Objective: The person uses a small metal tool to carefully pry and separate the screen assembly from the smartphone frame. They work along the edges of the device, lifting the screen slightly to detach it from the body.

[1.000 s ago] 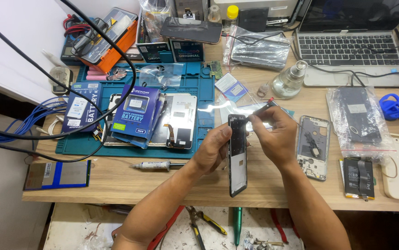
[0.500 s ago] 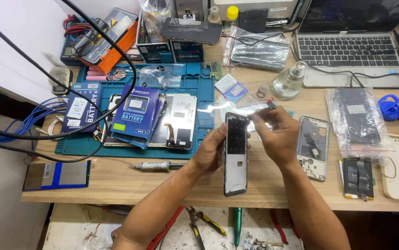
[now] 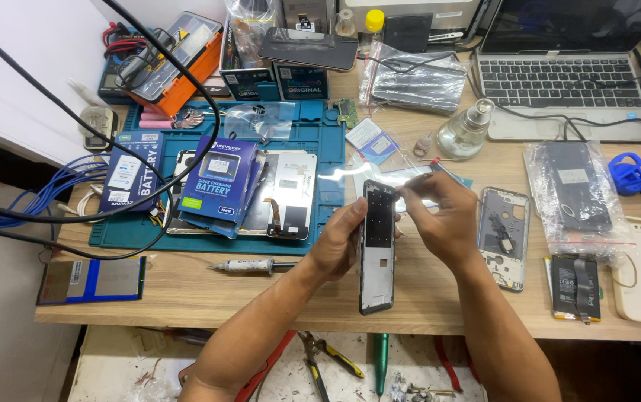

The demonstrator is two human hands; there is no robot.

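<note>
My left hand (image 3: 339, 242) grips a black phone frame (image 3: 377, 257) by its left edge and holds it upright over the wooden bench, open side toward me. My right hand (image 3: 443, 219) is at the frame's top right corner, fingers pinched on a thin tool (image 3: 439, 170) with a red tip. What the tool's point touches is hidden by my fingers. A clear plastic film lies on the bench just behind the frame's top.
A blue work mat (image 3: 302, 223) holds battery boxes (image 3: 220, 182) and a white display panel (image 3: 289, 195). A grey phone back housing (image 3: 505, 234) lies right of my hand. A glass bottle (image 3: 465, 132), bagged parts (image 3: 577, 190), a laptop (image 3: 566, 71) and black cables (image 3: 75, 160) surround.
The phone frame has turned from nearly edge-on to facing me, so its inside shows. Both hands stay in about the same place.
</note>
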